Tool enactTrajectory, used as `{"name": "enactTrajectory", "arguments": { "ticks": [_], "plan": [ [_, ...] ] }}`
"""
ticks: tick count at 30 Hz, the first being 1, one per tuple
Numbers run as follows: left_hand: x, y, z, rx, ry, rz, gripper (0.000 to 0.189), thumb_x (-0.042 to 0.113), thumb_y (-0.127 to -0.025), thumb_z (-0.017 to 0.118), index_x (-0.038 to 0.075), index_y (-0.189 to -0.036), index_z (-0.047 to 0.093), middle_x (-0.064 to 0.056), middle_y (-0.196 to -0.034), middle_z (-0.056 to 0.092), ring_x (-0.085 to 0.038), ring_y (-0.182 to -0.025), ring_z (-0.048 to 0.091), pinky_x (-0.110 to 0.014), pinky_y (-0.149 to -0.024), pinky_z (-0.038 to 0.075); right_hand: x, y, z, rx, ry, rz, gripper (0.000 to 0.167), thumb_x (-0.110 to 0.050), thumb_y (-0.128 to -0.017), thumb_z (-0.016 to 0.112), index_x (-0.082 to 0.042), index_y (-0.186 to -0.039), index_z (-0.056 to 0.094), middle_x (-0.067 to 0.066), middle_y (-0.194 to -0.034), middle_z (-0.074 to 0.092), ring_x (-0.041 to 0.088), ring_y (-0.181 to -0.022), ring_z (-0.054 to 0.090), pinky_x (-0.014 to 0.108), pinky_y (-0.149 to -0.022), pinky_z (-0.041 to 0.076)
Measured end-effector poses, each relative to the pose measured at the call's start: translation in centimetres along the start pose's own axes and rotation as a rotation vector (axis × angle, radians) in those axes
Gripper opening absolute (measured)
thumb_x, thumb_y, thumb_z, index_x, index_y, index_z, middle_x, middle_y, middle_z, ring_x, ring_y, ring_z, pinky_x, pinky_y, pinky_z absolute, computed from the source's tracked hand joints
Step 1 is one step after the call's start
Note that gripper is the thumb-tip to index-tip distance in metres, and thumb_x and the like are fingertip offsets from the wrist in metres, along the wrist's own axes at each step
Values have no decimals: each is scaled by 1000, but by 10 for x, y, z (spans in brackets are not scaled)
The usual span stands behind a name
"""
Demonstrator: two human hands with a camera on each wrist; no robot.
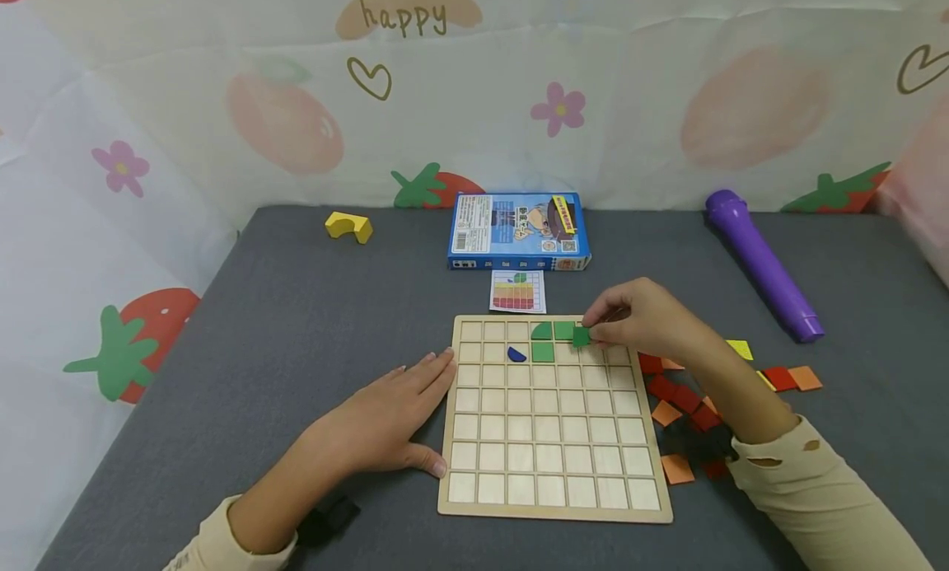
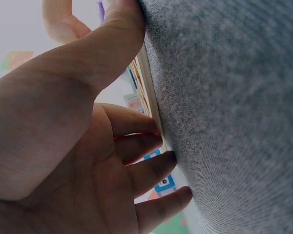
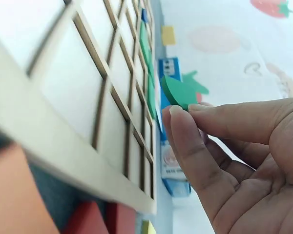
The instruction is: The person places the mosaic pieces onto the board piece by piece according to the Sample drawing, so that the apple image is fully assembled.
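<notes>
A wooden grid board (image 1: 559, 513) lies on the dark grey cloth. My right hand (image 1: 643, 317) pinches a small green tile (image 3: 178, 92) between thumb and index finger, above the board's top rows. Set in the grid near it are a rounded green tile (image 1: 542, 331), a green square (image 1: 563, 329) and another green square (image 1: 543, 352) below. Further left, a dark blue half-round piece (image 1: 516, 354) lies in the second row. My left hand (image 1: 381, 418) rests beside the board, fingers extended, fingertips and thumb touching its left edge.
A printed pattern card (image 1: 517, 292) lies above the board, before a blue box (image 1: 519, 231). Red tiles (image 1: 684, 397), orange tiles (image 1: 677, 470) and a yellow tile (image 1: 740, 349) scatter at the right. A purple cylinder (image 1: 764, 264) and a yellow arch block (image 1: 348, 226) stand farther back.
</notes>
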State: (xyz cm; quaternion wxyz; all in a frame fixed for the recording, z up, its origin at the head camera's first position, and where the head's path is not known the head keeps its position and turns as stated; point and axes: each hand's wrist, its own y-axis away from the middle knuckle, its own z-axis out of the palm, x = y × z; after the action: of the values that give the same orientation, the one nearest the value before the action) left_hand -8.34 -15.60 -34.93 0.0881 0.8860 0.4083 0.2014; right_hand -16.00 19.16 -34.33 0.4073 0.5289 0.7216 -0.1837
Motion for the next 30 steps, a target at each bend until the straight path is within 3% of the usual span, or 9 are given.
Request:
{"name": "enactTrajectory", "arguments": {
  "ticks": [8, 20, 25, 30],
  "plan": [
    [-1, 0, 0, 8, -5, 17, 112, 60, -82, 73, 0, -159, 18, -14, -166, 10, -31, -151, 16, -54, -116, 25, -2, -3, 17, -28, 71, -17, 6, -6, -91, 72, -6, -93, 77, 1, -87, 72, 19, -82, 63, 36, -76, 52],
    [-1, 0, 1, 1, 4, 7, 113, 59, -81, 74, 1, -159, 17, -14, -167, 9, -31, -151, 15, -54, -116, 24, -6, 0, 20, -57, 182, -109, 13, -5, -94, 67, -9, -96, 78, 2, -97, 73, 22, -93, 65, 44, -83, 53],
    [-1, 1, 0, 2, 2, 9, 113, 59, -81, 73, 1, -159, 17, -13, -167, 9, -30, -151, 16, -54, -116, 24, -6, 2, 11, -35, 209, -104, 16, -3, -95, 64, -7, -101, 78, 6, -102, 72, 24, -93, 63, 43, -80, 52],
    [0, 1, -1, -5, 6, 10, 113, 59, -82, 73, 1, -160, 16, -13, -167, 9, -30, -151, 16, -54, -116, 24, 0, 7, -18, 40, 258, -74, 17, -4, -96, 65, -1, -108, 76, 11, -105, 71, 26, -91, 62, 42, -75, 52]
  ]
}}
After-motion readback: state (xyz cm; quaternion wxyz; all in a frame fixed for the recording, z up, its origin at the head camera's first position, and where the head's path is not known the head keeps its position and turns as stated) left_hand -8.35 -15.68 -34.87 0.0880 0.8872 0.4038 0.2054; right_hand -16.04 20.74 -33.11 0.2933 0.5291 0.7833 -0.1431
